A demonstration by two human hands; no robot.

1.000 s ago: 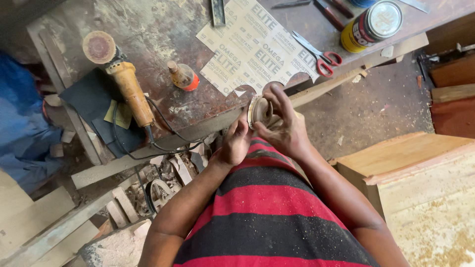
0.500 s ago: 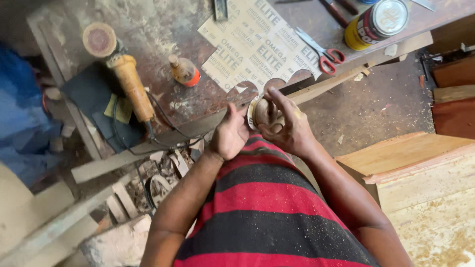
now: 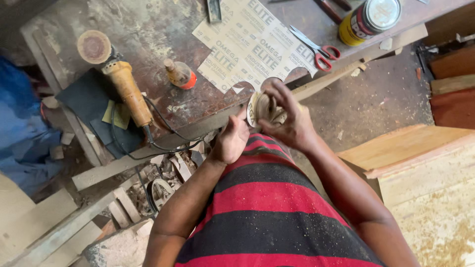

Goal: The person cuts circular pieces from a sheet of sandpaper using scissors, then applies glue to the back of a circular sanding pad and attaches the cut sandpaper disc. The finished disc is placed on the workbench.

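A round pale disc (image 3: 258,108), like a cut piece of sandpaper, is held upright in front of my chest at the workbench's near edge. My right hand (image 3: 289,118) has its fingers spread over the disc's face and presses on it. My left hand (image 3: 231,141) pinches the disc's lower left edge with thumb and fingers. Just beyond lies the large sandpaper sheet (image 3: 250,44), back side up, with round cut-outs along its near edge.
On the dusty workbench (image 3: 148,29) lie an orange-handled angle grinder (image 3: 118,74) with its cable, a small orange bottle (image 3: 179,74), red-handled scissors (image 3: 316,48) and a yellow tin can (image 3: 368,21). Wooden boards (image 3: 420,163) stand at right; scrap wood lies below left.
Both hands stay on the disc; the right hand's fingers have shifted across its face and the left hand has slid slightly lower. The view has drifted a little.
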